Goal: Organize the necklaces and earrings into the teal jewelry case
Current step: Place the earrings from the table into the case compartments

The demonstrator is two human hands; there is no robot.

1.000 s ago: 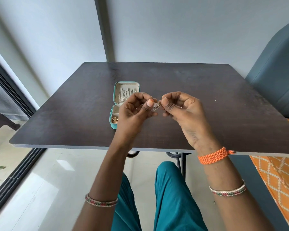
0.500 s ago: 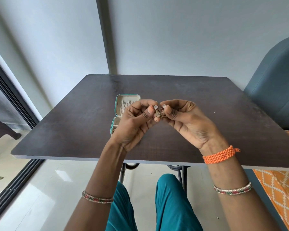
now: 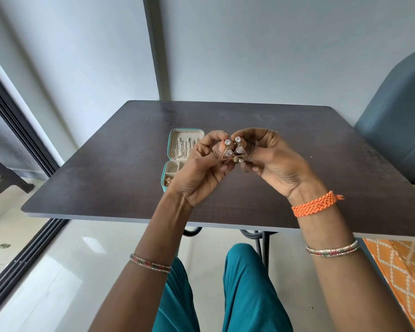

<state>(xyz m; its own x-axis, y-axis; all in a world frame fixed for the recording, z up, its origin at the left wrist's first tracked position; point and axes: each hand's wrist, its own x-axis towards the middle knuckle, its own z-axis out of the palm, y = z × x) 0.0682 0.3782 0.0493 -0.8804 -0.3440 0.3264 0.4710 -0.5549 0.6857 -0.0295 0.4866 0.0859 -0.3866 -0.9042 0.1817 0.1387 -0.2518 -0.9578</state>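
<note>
Head camera looks down on two raised hands held close together above a dark table [image 3: 297, 144]. Left hand [image 3: 201, 171] has its fingers curled and pinches one earring [image 3: 227, 150] at the top, a round clear stone with a gold triangle frame and a second stone hanging below it. Right hand [image 3: 271, 161] is curled the same way and pinches the matching earring [image 3: 239, 147], which sits just beside the first, the two triangles nearly touching. A small dark-and-gold bit [image 3: 237, 160] shows just under the triangles, between the fingertips of both hands; what it is cannot be told. Behind the left hand, on the table, lies the teal jewelry case [image 3: 171, 140], open, with its lid tilted back. Thin necklaces [image 3: 186, 146] hang in a row inside the lid. The bottom half of the case is split into small cream compartments, and some gold jewelry [image 3: 168, 181] lies in the nearest one on the left; the left hand hides the rest of it. An orange braided band [image 3: 315, 205] wraps the right wrist, with a thin beaded bangle [image 3: 333, 249] further down that forearm, and a similar bangle [image 3: 150, 262] sits on the left forearm. Teal trouser legs [image 3: 247, 288] show below the table edge, a blue-grey chair [image 3: 398, 121] stands at the right, and an orange patterned cloth [image 3: 400, 271] lies below it.
</note>
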